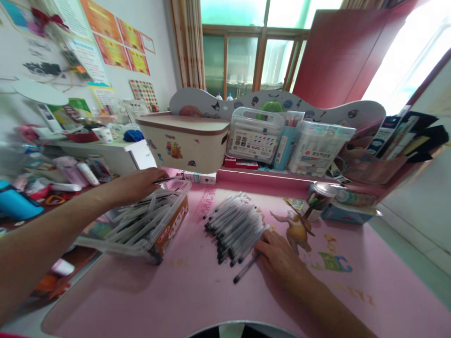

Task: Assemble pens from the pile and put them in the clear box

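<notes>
A heap of clear pens with black ends (234,225) lies on the pink desktop (197,300). At the heap's right edge is my right hand (280,256), its fingers closed on a single pen (245,269) that points toward the desk's front. To the left, a clear plastic box (141,246) with a brown label holds many long, translucent pen-like sticks (144,218). Over the back of this box my left hand (143,185) grips a thin dark pen-like stick (167,179); its fingertips are partly hidden.
A cream lidded bin (190,145), marker cases (255,136) and a pen holder (369,162) stand along the back shelf. A can (317,199) and a blue box (348,213) sit at the back right. Beyond the desk's left edge is a cluttered shelf (70,188).
</notes>
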Motion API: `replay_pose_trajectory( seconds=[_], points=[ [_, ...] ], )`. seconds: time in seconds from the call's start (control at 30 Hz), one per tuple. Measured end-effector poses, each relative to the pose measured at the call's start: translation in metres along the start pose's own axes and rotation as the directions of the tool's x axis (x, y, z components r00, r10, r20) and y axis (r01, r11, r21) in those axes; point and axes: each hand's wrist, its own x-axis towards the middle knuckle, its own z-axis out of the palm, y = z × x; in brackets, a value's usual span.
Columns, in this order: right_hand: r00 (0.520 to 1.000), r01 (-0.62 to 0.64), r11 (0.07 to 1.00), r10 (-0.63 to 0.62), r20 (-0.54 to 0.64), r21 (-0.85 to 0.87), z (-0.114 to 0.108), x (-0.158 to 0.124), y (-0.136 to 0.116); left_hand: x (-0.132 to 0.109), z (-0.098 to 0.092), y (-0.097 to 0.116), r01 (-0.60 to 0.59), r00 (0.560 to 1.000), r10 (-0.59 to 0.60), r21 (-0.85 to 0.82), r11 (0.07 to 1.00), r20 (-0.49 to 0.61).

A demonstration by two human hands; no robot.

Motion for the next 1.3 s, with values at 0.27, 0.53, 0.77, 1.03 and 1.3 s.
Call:
replay_pose_trajectory(
  seconds=[0.27,0.53,0.77,1.03,1.3],
  points=[
    [1.0,0.002,1.0,-0.002,-0.011,0.027,0.001,0.0,0.002,0.003,0.004,-0.008,-0.146,0.976,0.083,0.328,0.933,0.199],
    [0.999,-0.034,0.999,0.034,-0.017,0.036,0.002,-0.001,-0.001,0.001,0.007,0.002,0.013,0.967,-0.04,0.108,0.994,0.253],
    [1.0,-0.021,0.999,0.022,-0.011,0.05,0.003,-0.001,0.001,0.0,0.003,0.005,0.152,0.938,-0.089,-0.166,0.974,0.334],
    [0.999,-0.035,0.998,0.035,0.008,0.045,-0.002,0.0,-0.003,0.005,0.01,0.01,0.226,0.928,-0.122,-0.271,0.936,0.352],
    [1.0,-0.01,0.999,0.011,-0.014,0.043,0.002,-0.001,0.001,0.01,0.018,0.014,0.076,0.97,-0.065,-0.038,0.996,0.236]
  ],
)
